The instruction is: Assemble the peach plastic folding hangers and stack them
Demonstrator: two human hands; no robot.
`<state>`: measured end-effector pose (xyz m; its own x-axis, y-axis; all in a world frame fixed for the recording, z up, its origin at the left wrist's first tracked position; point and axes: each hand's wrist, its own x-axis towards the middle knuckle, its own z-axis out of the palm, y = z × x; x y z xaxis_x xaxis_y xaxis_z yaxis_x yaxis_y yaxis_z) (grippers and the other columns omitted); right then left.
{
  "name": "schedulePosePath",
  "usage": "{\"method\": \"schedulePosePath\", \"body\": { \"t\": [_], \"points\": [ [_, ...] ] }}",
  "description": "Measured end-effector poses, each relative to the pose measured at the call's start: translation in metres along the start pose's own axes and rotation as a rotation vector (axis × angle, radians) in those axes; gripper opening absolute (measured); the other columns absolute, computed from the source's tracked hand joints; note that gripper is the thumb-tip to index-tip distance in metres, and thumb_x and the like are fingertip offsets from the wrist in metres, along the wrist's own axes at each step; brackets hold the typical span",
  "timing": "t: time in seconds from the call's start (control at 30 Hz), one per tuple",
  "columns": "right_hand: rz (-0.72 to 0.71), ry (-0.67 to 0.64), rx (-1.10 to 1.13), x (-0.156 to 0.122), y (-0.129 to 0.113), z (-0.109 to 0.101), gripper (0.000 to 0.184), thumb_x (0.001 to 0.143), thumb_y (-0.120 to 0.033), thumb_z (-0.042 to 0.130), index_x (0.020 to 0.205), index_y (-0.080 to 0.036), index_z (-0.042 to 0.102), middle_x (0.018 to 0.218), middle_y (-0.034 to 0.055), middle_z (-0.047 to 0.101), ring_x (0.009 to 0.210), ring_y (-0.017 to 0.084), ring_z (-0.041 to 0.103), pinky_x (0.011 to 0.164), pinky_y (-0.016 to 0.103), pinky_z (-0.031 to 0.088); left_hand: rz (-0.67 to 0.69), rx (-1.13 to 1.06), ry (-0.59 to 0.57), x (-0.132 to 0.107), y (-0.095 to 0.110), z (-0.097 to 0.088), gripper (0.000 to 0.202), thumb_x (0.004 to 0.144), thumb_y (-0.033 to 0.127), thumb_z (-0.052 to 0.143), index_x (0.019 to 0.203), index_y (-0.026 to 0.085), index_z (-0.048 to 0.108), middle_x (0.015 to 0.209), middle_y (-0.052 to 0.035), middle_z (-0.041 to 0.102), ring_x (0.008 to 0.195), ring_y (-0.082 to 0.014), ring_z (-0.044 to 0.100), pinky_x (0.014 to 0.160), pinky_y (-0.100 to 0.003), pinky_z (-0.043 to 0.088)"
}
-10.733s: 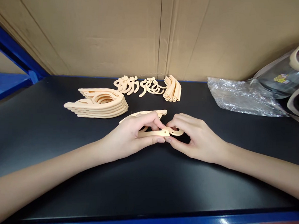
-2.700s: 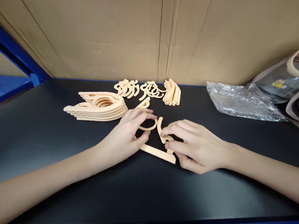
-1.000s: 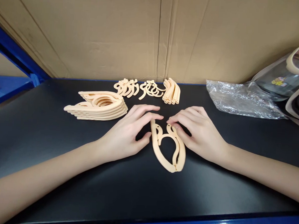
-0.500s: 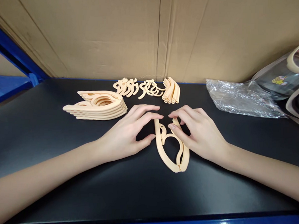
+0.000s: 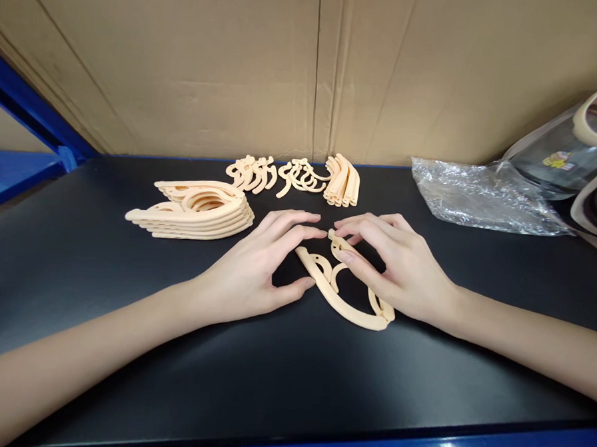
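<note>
A beige folding clothes hanger (image 5: 347, 309) lies folded on the black tabletop between my hands, its hinged end pointing toward me and to the right. My right hand (image 5: 389, 255) has its thumb and fingers around the hanger's right arm, covering much of it. My left hand (image 5: 261, 265) is at the hanger's left side with fingers apart; its thumb tip touches or nearly touches the left arm. To the left sits a stack of matching folded hangers (image 5: 193, 221).
Along the back lie curved hook pieces (image 5: 254, 174), more hooks (image 5: 303, 177) and a bundle of hanger arms (image 5: 341, 180). A clear plastic bag (image 5: 480, 196) and a transparent container (image 5: 562, 154) stand to the right. Cardboard (image 5: 211, 65) rises behind the black table (image 5: 194, 391).
The hanger has turned on the table: its hinged end has swung right and its tips have shifted left. My right fingers have moved slightly left; my left hand has barely moved.
</note>
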<state>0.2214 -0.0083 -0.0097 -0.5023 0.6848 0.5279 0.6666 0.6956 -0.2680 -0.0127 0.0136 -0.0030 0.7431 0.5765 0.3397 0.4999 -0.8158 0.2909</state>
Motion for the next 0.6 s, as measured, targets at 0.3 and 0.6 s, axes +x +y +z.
{"method": "schedulePosePath", "body": {
  "t": [0.3, 0.6],
  "points": [
    [-0.117, -0.268, 0.200, 0.002, 0.004, -0.003, 0.032, 0.099, -0.034, 0.045, 0.128, -0.019, 0.047, 0.142, 0.0127, 0.048, 0.119, 0.022, 0.057, 0.096, 0.040, 0.049, -0.016, -0.070, -0.084, -0.002, 0.000, -0.001, 0.064, 0.084, 0.043, 0.067, 0.137, 0.018, 0.042, 0.148, -0.0146, 0.044, 0.141, -0.0306, 0.035, 0.113, -0.048, 0.036],
    [0.258, -0.204, 0.749, 0.006, 0.012, -0.001, 0.037, 0.100, -0.039, 0.045, 0.134, -0.026, 0.044, 0.132, 0.0059, 0.058, 0.112, 0.017, 0.061, 0.096, 0.035, 0.050, 0.029, -0.090, -0.182, -0.001, 0.003, -0.005, 0.074, 0.084, 0.046, 0.068, 0.143, 0.020, 0.034, 0.136, -0.0108, 0.055, 0.122, -0.0267, 0.051, 0.103, -0.042, 0.040]
  ]
}}
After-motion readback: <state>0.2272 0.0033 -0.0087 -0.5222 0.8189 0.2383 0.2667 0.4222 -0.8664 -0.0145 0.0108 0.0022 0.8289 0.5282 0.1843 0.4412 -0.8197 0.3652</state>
